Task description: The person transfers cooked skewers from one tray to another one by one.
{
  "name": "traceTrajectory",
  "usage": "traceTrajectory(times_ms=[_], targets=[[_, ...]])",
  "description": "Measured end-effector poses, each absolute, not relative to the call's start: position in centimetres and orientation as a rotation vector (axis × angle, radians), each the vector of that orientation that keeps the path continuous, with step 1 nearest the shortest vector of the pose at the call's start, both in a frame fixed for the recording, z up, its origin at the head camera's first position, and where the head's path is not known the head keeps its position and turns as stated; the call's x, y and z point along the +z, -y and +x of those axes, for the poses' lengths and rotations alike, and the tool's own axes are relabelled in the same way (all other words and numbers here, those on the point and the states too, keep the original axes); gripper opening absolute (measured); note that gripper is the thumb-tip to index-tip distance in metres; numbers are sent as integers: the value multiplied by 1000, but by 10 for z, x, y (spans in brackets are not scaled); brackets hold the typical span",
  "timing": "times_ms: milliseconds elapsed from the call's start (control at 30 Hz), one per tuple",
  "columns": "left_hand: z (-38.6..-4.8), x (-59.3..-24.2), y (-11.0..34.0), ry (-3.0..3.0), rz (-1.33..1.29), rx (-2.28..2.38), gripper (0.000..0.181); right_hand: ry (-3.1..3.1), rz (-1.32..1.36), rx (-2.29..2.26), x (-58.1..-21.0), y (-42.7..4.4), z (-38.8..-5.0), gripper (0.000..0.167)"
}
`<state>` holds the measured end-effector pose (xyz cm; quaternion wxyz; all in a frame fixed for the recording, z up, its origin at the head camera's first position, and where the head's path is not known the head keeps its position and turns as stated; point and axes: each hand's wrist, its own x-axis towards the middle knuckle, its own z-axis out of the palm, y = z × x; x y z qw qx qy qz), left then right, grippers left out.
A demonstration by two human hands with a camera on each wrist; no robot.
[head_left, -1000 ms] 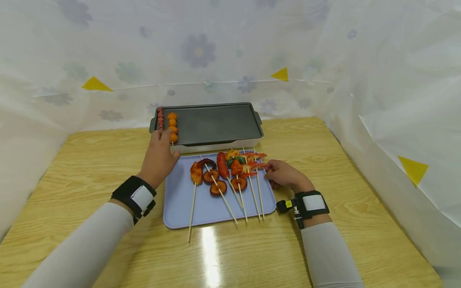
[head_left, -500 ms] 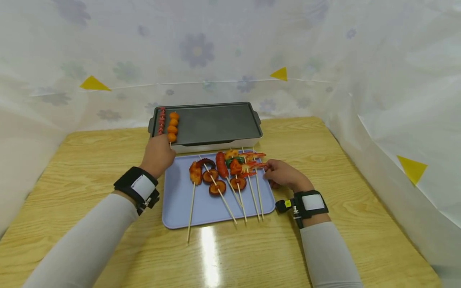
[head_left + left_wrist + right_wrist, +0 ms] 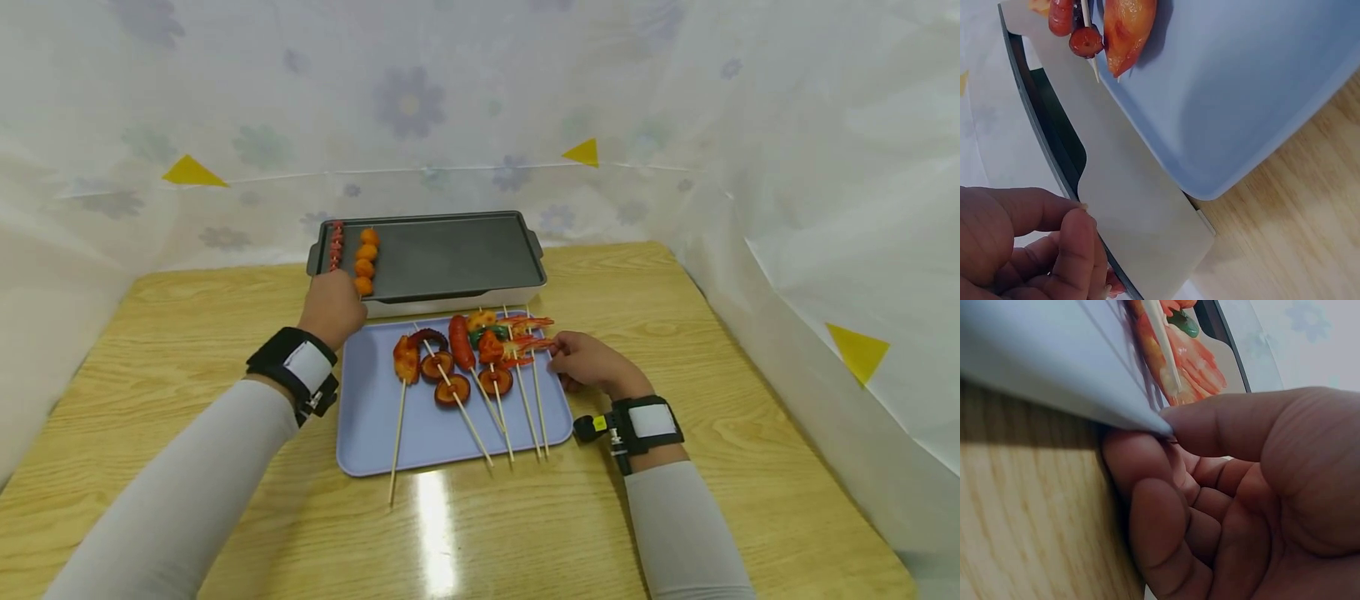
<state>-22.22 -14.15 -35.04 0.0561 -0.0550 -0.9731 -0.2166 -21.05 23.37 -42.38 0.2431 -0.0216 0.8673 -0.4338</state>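
On the left of the dark griddle point(image 3: 457, 254), my left hand point(image 3: 333, 307) pinches the lower stick end of a skewer of orange balls point(image 3: 366, 252). Only a small stick tip shows between thumb and forefinger in the left wrist view. Left of that lies a skewer of small red pieces point(image 3: 336, 242), its lower part hidden by the hand. My right hand point(image 3: 592, 364) grips the right edge of the blue-lilac tray point(image 3: 371, 433), thumb on top and fingers beneath, as the right wrist view shows. Nearest to it on the tray are shrimp skewers point(image 3: 528, 325).
Several other skewers lie on the tray: a sausage point(image 3: 461, 343), mushroom slices point(image 3: 453, 392), a glazed orange-brown piece point(image 3: 407, 360). Some sticks reach past the tray's front edge onto the wooden table point(image 3: 510, 533). A patterned white sheet point(image 3: 480, 108) hangs behind the griddle.
My left hand closed in on the orange ball skewer's stick. The skewer shifted slightly right, away from the red one, after first swinging nearer. My right hand stays on the tray edge.
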Motion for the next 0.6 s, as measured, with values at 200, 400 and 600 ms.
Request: traceTrajectory(times_ms=[200,400,600], targets=[[-224,-349,140,2948,-142,-653,33,-2356,-72,-1203,-420,-232,-208,17],[-223,-348,138,2937,-129,-646,28,-2360,-71,-1209,-420,-231,-208,16],[-223,-349,136,2964,-96,-614,26,-2340,-73,-1227,-421,-231,-208,16]])
